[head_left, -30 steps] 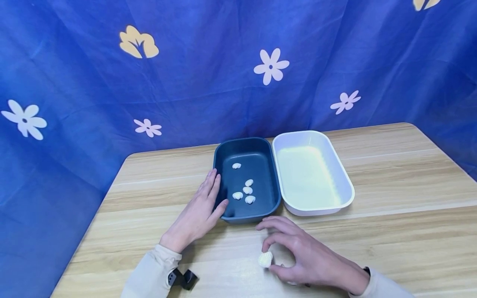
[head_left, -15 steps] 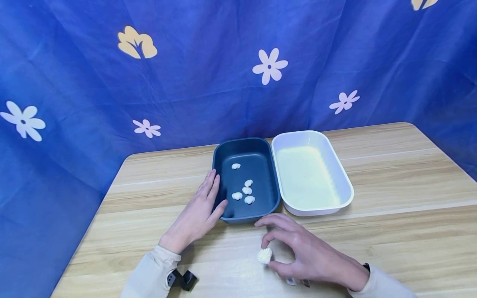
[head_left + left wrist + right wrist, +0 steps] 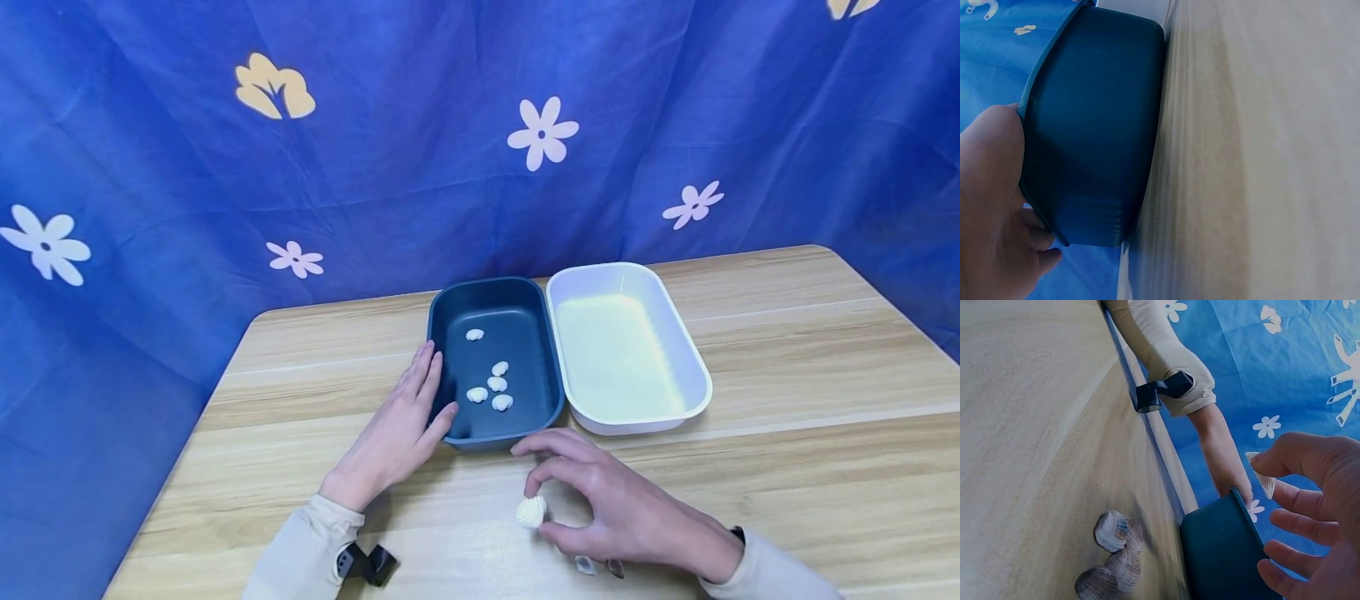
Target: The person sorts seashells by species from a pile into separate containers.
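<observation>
My right hand [image 3: 611,500] pinches a white ribbed seashell [image 3: 531,512] between thumb and forefinger, above the table in front of the tubs. The shell [image 3: 1262,476] is seen edge-on in the right wrist view, the other fingers spread apart. My left hand [image 3: 393,429] rests with fairly straight fingers along the left rim of a dark blue-green tub [image 3: 557,408], thumb at its near left corner. Inside that tub lie several white shells [image 3: 497,383]. Below my right hand, several grey-brown shells [image 3: 1124,569] sit clustered on the table; the head view shows only parts of them.
A white tub [image 3: 686,412] stands right beside the dark one, with nothing in it. Both are on a wood-grain table [image 3: 810,367]. A blue curtain with flowers [image 3: 420,167] hangs behind. A small black device [image 3: 367,563] sits on the left wrist.
My right hand, still pinching the white shell, has shifted slightly up and left, so more of the shells beneath it shows. My left hand stays at the dark tub.
</observation>
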Demonstrator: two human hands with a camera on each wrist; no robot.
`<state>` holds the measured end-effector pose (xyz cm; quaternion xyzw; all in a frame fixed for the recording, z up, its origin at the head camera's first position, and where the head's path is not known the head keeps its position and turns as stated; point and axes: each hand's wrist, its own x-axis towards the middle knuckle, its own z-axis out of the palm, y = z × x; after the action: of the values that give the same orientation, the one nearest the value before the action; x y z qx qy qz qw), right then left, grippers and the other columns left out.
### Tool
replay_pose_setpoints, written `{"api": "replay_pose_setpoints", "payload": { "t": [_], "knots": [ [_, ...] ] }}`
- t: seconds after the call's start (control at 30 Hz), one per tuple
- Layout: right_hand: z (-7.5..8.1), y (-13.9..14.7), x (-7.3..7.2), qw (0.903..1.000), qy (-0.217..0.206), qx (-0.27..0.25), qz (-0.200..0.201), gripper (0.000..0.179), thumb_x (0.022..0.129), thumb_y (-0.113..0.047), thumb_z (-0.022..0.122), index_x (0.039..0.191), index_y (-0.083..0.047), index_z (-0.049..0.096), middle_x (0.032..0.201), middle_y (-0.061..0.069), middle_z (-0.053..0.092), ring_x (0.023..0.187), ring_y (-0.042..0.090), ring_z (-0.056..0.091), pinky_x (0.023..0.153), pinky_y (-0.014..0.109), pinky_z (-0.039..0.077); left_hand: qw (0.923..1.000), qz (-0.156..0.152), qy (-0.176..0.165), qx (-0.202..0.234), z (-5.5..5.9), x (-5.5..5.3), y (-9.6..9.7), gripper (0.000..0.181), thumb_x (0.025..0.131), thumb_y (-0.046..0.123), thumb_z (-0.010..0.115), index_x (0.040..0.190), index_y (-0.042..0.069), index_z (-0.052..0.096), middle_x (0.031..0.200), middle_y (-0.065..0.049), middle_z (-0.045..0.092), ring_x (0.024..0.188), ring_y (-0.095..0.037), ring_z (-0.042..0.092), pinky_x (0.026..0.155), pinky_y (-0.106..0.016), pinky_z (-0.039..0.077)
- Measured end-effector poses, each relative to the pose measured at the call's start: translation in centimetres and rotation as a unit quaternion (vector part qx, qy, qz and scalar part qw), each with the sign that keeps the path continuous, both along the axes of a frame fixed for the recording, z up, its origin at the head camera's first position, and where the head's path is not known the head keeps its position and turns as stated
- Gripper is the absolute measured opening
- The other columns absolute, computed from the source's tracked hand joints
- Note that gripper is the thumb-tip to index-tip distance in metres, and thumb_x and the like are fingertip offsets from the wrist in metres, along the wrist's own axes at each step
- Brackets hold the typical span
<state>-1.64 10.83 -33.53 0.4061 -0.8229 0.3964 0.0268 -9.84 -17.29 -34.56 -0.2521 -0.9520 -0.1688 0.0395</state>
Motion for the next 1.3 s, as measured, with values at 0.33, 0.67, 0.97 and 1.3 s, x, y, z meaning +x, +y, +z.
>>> {"api": "replay_pose_setpoints", "payload": {
  "t": [0.33, 0.67, 0.97, 1.3],
  "knots": [
    [0.6, 0.0, -0.4, 0.9998, -0.002, -0.015, 0.012, 0.03, 0.08, -0.016, 0.077, 0.103, -0.025, 0.061, 0.132, -0.008, 0.052, 0.118, 0.012, 0.051, 0.1, 0.031, 0.045, 1.0, 0.0, 0.001, -0.001, 0.1, 0.0, 0.0, 0.069, 0.101, 0.035, 0.046, 0.151, -0.004, 0.019, 0.16, -0.018, 0.01, 0.147, -0.031, 0.01, 0.115, -0.052, 0.022],
    [1.4, -0.2, -1.2, 0.9992, 0.024, -0.031, 0.011, 0.028, 0.079, -0.014, 0.077, 0.103, -0.02, 0.063, 0.125, -0.007, 0.057, 0.115, 0.01, 0.053, 0.097, 0.029, 0.047, 1.0, -0.002, 0.003, -0.002, 0.2, 0.0, 0.0, 0.069, 0.101, 0.035, 0.046, 0.151, -0.004, 0.02, 0.16, -0.018, 0.01, 0.147, -0.032, 0.01, 0.115, -0.052, 0.022],
    [1.8, -0.6, -2.6, 0.9979, 0.033, -0.056, 0.003, 0.026, 0.079, -0.01, 0.076, 0.101, -0.016, 0.063, 0.122, -0.002, 0.059, 0.114, 0.015, 0.055, 0.097, 0.031, 0.048, 1.0, -0.005, 0.008, 0.0, 0.1, 0.0, -0.1, 0.068, 0.101, 0.036, 0.045, 0.151, -0.005, 0.02, 0.16, -0.019, 0.011, 0.147, -0.033, 0.012, 0.115, -0.052, 0.023],
    [1.3, -1.1, -4.9, 0.9913, 0.049, -0.055, -0.109, 0.023, 0.075, -0.011, 0.08, 0.093, -0.013, 0.065, 0.119, 0.001, 0.061, 0.118, 0.02, 0.051, 0.103, 0.038, 0.042, 1.0, -0.004, 0.002, -0.001, 0.2, 0.0, 0.0, 0.069, 0.101, 0.036, 0.045, 0.151, -0.004, 0.019, 0.16, -0.018, 0.009, 0.147, -0.033, 0.011, 0.115, -0.051, 0.022]
  ]
}}
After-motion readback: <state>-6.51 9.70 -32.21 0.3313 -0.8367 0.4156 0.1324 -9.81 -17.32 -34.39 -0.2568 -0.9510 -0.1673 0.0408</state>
